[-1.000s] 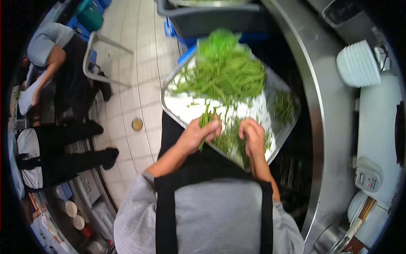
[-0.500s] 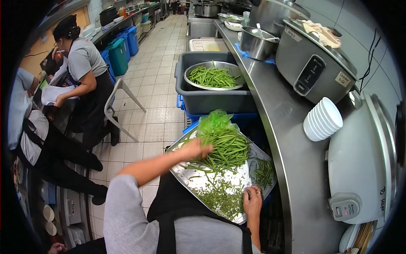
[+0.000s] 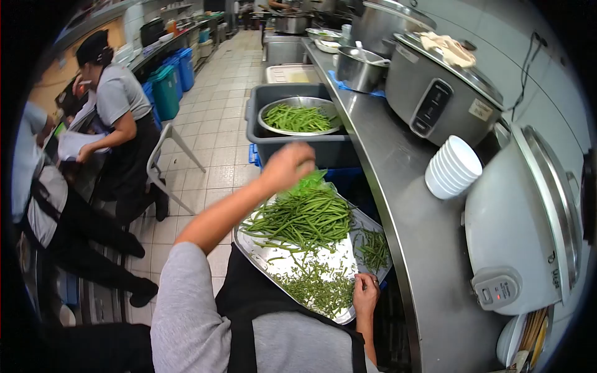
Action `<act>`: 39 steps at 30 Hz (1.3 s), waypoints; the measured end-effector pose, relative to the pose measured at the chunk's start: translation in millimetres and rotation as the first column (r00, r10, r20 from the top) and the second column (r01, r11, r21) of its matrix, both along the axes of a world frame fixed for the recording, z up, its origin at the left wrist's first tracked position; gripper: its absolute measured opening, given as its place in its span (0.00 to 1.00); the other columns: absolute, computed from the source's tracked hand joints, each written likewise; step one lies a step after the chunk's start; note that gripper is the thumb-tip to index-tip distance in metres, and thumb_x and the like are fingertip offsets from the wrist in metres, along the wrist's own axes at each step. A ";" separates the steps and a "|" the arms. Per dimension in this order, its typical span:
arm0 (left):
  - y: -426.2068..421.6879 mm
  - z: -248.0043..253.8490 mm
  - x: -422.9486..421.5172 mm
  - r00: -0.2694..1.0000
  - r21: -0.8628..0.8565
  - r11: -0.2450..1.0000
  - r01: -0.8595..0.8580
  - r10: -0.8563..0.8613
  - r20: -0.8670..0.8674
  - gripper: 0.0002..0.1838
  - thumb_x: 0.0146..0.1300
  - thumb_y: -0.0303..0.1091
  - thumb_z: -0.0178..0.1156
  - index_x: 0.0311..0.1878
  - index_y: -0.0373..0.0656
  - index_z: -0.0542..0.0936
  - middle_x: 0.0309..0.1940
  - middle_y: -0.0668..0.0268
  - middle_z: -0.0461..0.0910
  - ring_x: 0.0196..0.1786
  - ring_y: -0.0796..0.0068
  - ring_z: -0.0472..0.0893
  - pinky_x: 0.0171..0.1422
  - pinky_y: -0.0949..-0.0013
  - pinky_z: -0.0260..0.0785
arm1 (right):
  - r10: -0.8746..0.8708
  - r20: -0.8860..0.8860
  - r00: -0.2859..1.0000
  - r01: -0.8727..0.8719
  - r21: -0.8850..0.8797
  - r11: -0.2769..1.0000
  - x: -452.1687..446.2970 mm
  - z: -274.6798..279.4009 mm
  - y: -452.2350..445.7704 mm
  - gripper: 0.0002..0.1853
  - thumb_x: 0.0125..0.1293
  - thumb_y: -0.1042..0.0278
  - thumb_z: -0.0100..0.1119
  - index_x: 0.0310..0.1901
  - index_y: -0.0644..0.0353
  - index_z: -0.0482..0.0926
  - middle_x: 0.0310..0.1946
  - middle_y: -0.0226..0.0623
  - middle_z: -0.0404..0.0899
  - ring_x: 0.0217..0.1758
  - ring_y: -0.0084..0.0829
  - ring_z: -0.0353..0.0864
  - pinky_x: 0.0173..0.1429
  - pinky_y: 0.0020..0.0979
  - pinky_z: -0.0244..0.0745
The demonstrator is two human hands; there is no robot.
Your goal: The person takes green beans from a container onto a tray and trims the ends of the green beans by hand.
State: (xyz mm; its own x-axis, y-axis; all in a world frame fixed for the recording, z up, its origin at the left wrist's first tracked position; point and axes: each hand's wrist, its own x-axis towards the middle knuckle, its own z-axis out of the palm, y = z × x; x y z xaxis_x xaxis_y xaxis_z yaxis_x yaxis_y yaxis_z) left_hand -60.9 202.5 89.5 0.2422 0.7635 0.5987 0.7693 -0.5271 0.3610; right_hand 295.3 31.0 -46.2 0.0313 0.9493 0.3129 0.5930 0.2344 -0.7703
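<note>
Across my lap lies a metal tray (image 3: 253,247) with a heap of long green beans (image 3: 314,214), small cut bits (image 3: 311,287) near me and a smaller pile of beans (image 3: 373,250) at its right. A green plastic bag (image 3: 313,181) sits behind the heap. My left hand (image 3: 289,166) is raised above the bag, fingers curled; what they hold, if anything, is not clear. Low beside the cut bits, my right hand (image 3: 365,293) is closed at the tray's right side, and its grip is hidden.
Beyond the tray, a metal bowl (image 3: 277,128) of beans sits in a grey tub (image 3: 298,146). A steel counter (image 3: 404,205) on my right carries stacked white bowls (image 3: 454,168) and rice cookers (image 3: 435,93). Two people stand left, near a chair (image 3: 177,146).
My left hand has risen off the bean heap and moved away from me, toward the grey tub. My right hand stays at the tray's right side. The view has shifted slightly.
</note>
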 end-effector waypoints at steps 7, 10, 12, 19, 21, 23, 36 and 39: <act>-166.3 -126.1 7.4 0.967 -0.160 0.958 -0.239 0.250 0.053 0.18 0.59 0.38 0.62 0.50 0.39 0.78 0.53 0.54 0.74 0.55 0.52 0.75 0.59 0.55 0.67 | 0.080 -0.044 0.996 -0.078 0.052 0.996 -0.6 -12.0 5.2 0.03 0.61 0.77 0.58 0.35 0.65 0.81 0.29 0.39 0.77 0.29 0.31 0.75 0.36 0.30 0.70; -202.3 -145.3 16.8 0.945 -0.185 0.939 -0.290 0.312 0.101 0.19 0.58 0.37 0.63 0.52 0.41 0.76 0.54 0.53 0.74 0.57 0.52 0.74 0.60 0.55 0.67 | 0.059 -0.015 0.998 -0.060 -0.022 0.998 1.5 -8.4 1.9 0.05 0.62 0.75 0.59 0.35 0.66 0.82 0.28 0.35 0.77 0.29 0.25 0.73 0.35 0.27 0.68; -215.2 -157.7 21.6 0.948 -0.230 0.930 -0.288 0.310 0.067 0.20 0.57 0.37 0.62 0.53 0.42 0.75 0.54 0.53 0.74 0.57 0.51 0.73 0.61 0.54 0.66 | 0.077 -0.001 0.997 -0.077 -0.020 0.997 2.7 -9.5 2.6 0.04 0.62 0.75 0.58 0.36 0.65 0.81 0.29 0.37 0.78 0.30 0.28 0.75 0.36 0.29 0.69; -216.4 -167.3 24.5 0.945 -0.170 0.933 -0.316 0.326 0.032 0.22 0.57 0.36 0.61 0.56 0.43 0.74 0.61 0.53 0.69 0.61 0.52 0.71 0.63 0.53 0.64 | 0.026 -0.008 1.000 -0.027 -0.060 0.998 13.3 -28.5 8.3 0.04 0.63 0.75 0.58 0.37 0.64 0.81 0.33 0.39 0.79 0.35 0.30 0.77 0.42 0.30 0.72; -214.8 -171.1 25.9 0.935 -0.158 0.924 -0.348 0.354 0.006 0.22 0.55 0.35 0.62 0.54 0.43 0.76 0.60 0.54 0.71 0.59 0.53 0.73 0.63 0.54 0.65 | 0.050 -0.092 0.994 -0.053 -0.036 0.998 13.7 -30.9 8.3 0.06 0.65 0.74 0.58 0.39 0.66 0.80 0.33 0.38 0.80 0.37 0.29 0.77 0.45 0.29 0.72; -210.4 -176.1 25.4 0.943 -0.131 0.935 -0.328 0.333 0.015 0.20 0.53 0.34 0.63 0.51 0.43 0.78 0.57 0.55 0.74 0.56 0.56 0.75 0.60 0.55 0.67 | -0.010 -0.222 0.975 -0.037 -0.206 0.978 22.1 -44.3 11.9 0.07 0.67 0.72 0.57 0.40 0.67 0.79 0.34 0.37 0.79 0.38 0.26 0.76 0.46 0.27 0.72; -201.5 -152.0 28.1 0.953 -0.243 0.922 -0.302 0.301 -0.044 0.16 0.55 0.32 0.61 0.48 0.41 0.80 0.53 0.57 0.75 0.57 0.57 0.74 0.61 0.55 0.65 | 0.113 -0.117 0.987 -0.132 -0.169 0.977 3.1 -2.2 -0.8 0.04 0.64 0.75 0.56 0.34 0.64 0.80 0.29 0.33 0.77 0.31 0.25 0.74 0.38 0.25 0.68; -197.0 -148.1 30.6 0.955 -0.301 0.907 -0.293 0.291 -0.053 0.19 0.54 0.30 0.63 0.51 0.40 0.78 0.54 0.56 0.74 0.59 0.55 0.72 0.63 0.53 0.63 | 0.111 -0.075 0.991 -0.121 -0.146 0.982 -0.2 2.3 -0.6 0.04 0.63 0.75 0.57 0.34 0.63 0.80 0.29 0.34 0.77 0.31 0.26 0.75 0.38 0.26 0.69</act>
